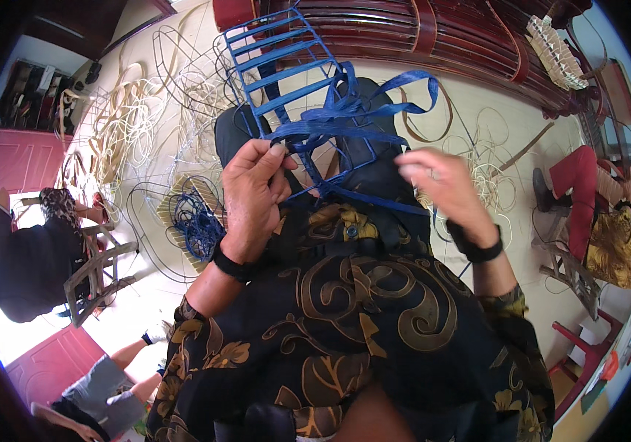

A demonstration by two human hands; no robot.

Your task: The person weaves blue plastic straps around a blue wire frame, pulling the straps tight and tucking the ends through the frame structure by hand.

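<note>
A wire frame (283, 51) wrapped in blue strips lies over my knees, its rungs running away from me. At its near left corner, my left hand (256, 184) is closed, pinching a flat blue strip (323, 132) between thumb and fingertips. My right hand (448, 188) is to the right of the frame, palm down and smeared by motion; whether its fingers hold anything cannot be made out. A blue strip (381, 200) runs from the frame's near edge toward the space below that hand. Loose blue loops (411, 92) rise over the frame's right side.
On the floor at left, a woven tray (205, 254) holds tangled blue strips. Pale strips (127, 118) and wire lie in heaps. A dark red wooden bench (455, 37) stands ahead. Other people sit at left (32, 250) and right (617, 236).
</note>
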